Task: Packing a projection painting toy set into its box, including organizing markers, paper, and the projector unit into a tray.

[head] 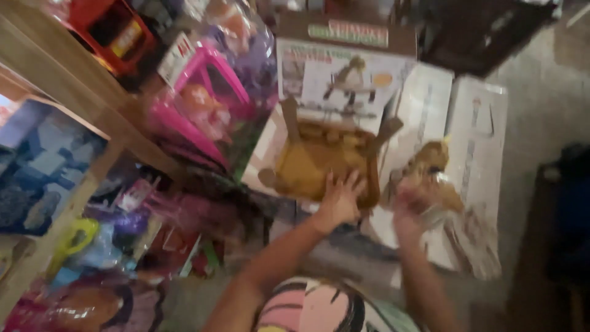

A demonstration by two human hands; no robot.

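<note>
The left hand lay with fingers spread flat on the upturned wooden toy table, steadying it on the white boxes. The blurred right hand gripped a crinkly clear bag.

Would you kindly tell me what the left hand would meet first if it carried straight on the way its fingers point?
The left hand already rests on the upturned tan wooden toy table; straight on, it would probably meet the white picture-printed cardboard box, though blur leaves depth unclear.
</note>
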